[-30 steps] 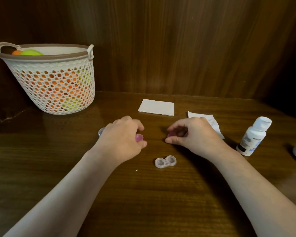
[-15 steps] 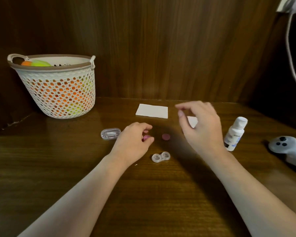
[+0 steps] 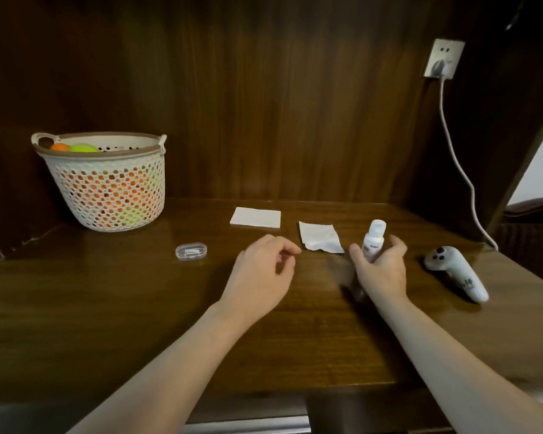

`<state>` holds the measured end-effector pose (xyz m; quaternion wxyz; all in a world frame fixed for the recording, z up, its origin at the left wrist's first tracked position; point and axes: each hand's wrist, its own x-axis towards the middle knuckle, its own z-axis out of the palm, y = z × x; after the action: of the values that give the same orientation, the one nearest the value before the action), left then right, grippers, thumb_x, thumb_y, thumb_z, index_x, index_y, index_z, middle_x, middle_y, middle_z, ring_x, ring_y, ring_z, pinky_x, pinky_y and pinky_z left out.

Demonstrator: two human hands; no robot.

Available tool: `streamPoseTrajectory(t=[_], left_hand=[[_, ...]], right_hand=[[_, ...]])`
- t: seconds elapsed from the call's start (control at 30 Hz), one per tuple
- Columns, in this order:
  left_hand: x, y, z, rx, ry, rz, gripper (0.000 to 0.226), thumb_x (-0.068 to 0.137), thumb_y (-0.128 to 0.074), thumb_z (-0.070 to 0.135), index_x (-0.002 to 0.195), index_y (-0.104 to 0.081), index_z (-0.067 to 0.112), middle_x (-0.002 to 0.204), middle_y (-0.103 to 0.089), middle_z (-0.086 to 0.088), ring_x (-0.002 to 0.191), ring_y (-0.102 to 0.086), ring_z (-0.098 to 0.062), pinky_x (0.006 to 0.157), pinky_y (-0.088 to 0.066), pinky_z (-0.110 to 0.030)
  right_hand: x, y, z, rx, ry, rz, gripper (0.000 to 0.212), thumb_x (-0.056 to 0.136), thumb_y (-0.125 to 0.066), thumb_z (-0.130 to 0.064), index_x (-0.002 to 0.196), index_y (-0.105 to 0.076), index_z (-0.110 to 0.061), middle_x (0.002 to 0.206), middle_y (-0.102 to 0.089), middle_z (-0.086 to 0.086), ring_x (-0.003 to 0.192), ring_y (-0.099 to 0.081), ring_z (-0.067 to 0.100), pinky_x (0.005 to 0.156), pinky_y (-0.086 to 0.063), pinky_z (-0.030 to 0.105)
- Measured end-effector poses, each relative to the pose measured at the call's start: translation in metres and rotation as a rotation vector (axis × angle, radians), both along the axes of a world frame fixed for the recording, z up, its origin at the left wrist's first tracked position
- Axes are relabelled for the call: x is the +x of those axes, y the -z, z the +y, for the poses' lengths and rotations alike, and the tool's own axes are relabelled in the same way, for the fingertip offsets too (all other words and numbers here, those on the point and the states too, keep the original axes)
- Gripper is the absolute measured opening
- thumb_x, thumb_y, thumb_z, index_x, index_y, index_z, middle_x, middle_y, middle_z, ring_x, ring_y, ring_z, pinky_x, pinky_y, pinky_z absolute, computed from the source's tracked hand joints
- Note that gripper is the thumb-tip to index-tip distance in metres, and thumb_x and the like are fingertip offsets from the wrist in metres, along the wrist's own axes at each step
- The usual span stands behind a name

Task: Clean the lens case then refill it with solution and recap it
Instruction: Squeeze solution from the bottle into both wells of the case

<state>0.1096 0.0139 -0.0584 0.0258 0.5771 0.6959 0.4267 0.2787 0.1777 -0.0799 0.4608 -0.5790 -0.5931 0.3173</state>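
**Hands near the solution bottle**

On the brown worktop (image 3: 138, 308), toward its right edge, stands a small white solution bottle (image 3: 373, 239). It stands up straight with its cap on. The right hand (image 3: 380, 270) is spread wide around it, thumb on one side and fingers on the other. The picture is a bit blurry here, so I cannot tell if the hand is touching the bottle or gripping it.

The left hand (image 3: 261, 277) is in the middle of the worktop. Its fingers are loosely curled. A bit of pink shows under the fingers, but I cannot tell what it is or if the hand holds it. The lens case cannot be seen; it may be hidden behind the hands.

Just beside the bottle, on its left, lies a crumpled white tissue (image 3: 318, 241). A flat folded white tissue (image 3: 255, 217) lies near the back edge. A small clear box (image 3: 191, 252) sits to the left of the left hand, apart from it.

In the back left corner stands a white basket (image 3: 107, 189) with holes in its wall. Orange and green balls (image 3: 82, 148) are inside it.

Near the right edge lies a white controller (image 3: 455, 274) on its side. On the wall above it is a socket (image 3: 442, 59), and a white cable (image 3: 452, 145) hangs down from it.
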Motion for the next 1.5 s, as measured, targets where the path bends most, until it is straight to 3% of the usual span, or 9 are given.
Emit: streamPoseTrajectory(t=[0.2,0.3,0.47,0.53,0.63,0.83,0.93,1.2,1.5], left_hand=[[0.016,-0.009,0.0,0.032,0.055,-0.022,0.021,0.106,-0.06,0.031,0.126,-0.067,0.036,0.117,-0.061,0.023,0.1,-0.06,0.008,0.082,-0.048,0.001],[0.011,-0.017,0.003,0.068,0.051,-0.072,0.024,0.107,-0.057,0.039,0.13,-0.062,0.039,0.119,-0.063,0.024,0.103,-0.063,0.003,0.083,-0.054,-0.007],[-0.006,-0.032,0.007,0.141,0.052,-0.189,0.035,0.107,-0.054,0.043,0.142,-0.054,0.037,0.128,-0.06,0.019,0.106,-0.067,-0.003,0.075,-0.06,-0.013],[-0.017,-0.034,0.01,0.205,0.044,-0.218,0.037,0.108,-0.053,0.043,0.144,-0.054,0.034,0.133,-0.057,0.019,0.113,-0.061,0.005,0.075,-0.056,-0.007],[-0.037,-0.034,0.014,0.25,0.056,-0.27,0.038,0.105,-0.049,0.05,0.139,-0.057,0.036,0.131,-0.061,0.017,0.116,-0.064,-0.004,0.085,-0.062,-0.024],[-0.084,-0.024,0.021,0.283,0.024,-0.061,0.026,0.108,-0.053,0.041,0.127,-0.067,0.03,0.115,-0.066,0.015,0.105,-0.066,-0.005,0.073,-0.056,-0.013],[-0.097,-0.012,0.02,0.179,-0.007,0.088,0.029,0.107,-0.046,0.052,0.121,-0.065,0.034,0.103,-0.061,0.027,0.099,-0.064,0.001,0.074,-0.048,-0.007],[-0.094,-0.014,0.015,-0.014,-0.013,0.24,0.04,0.105,-0.023,0.062,0.099,-0.054,0.037,0.082,-0.06,0.019,0.079,-0.062,-0.002,0.064,-0.038,-0.014],[-0.087,-0.018,0.01,0.002,-0.043,0.276,0.043,0.104,-0.019,0.053,0.07,-0.043,0.043,0.067,-0.053,0.018,0.067,-0.06,-0.007,0.061,-0.036,-0.018]], right_hand=[[-0.009,0.005,0.004,0.029,-0.09,-0.099,0.045,0.101,-0.071,-0.04,0.135,-0.054,-0.017,0.121,-0.069,0.004,0.101,-0.068,0.017,0.075,-0.056,0.03],[-0.02,-0.001,-0.013,0.128,-0.23,-0.032,0.045,0.103,-0.065,-0.049,0.135,-0.051,-0.021,0.097,-0.066,-0.008,0.079,-0.07,0.01,0.058,-0.049,0.015],[-0.056,-0.021,-0.051,0.241,-0.587,0.054,0.027,0.1,-0.062,-0.059,0.117,-0.054,-0.041,0.093,-0.071,-0.017,0.079,-0.074,0.008,0.059,-0.064,0.028],[-0.074,-0.029,-0.062,0.282,-0.662,0.071,0.026,0.101,-0.059,-0.06,0.119,-0.054,-0.043,0.098,-0.07,-0.024,0.084,-0.074,0.005,0.06,-0.062,0.023],[-0.099,-0.034,-0.068,0.314,-0.72,0.045,0.018,0.102,-0.06,-0.056,0.117,-0.054,-0.047,0.101,-0.068,-0.032,0.091,-0.071,-0.003,0.063,-0.057,0.012],[-0.129,-0.022,-0.057,0.341,-0.671,-0.087,0.023,0.098,-0.066,-0.055,0.112,-0.056,-0.04,0.086,-0.066,-0.029,0.086,-0.063,-0.018,0.052,-0.046,0.006],[-0.132,-0.008,-0.051,0.369,-0.609,-0.237,0.027,0.094,-0.064,-0.065,0.108,-0.056,-0.044,0.084,-0.065,-0.025,0.081,-0.066,-0.007,0.053,-0.044,0.01],[-0.128,-0.004,-0.051,0.358,-0.646,-0.273,0.034,0.086,-0.058,-0.077,0.09,-0.062,-0.044,0.085,-0.068,-0.035,0.079,-0.064,-0.021,0.054,-0.044,0.009],[-0.119,-0.007,-0.055,0.292,-0.736,-0.3,0.018,0.088,-0.08,-0.048,0.088,-0.064,-0.04,0.074,-0.07,-0.019,0.084,-0.064,-0.013,0.065,-0.05,0.024]])
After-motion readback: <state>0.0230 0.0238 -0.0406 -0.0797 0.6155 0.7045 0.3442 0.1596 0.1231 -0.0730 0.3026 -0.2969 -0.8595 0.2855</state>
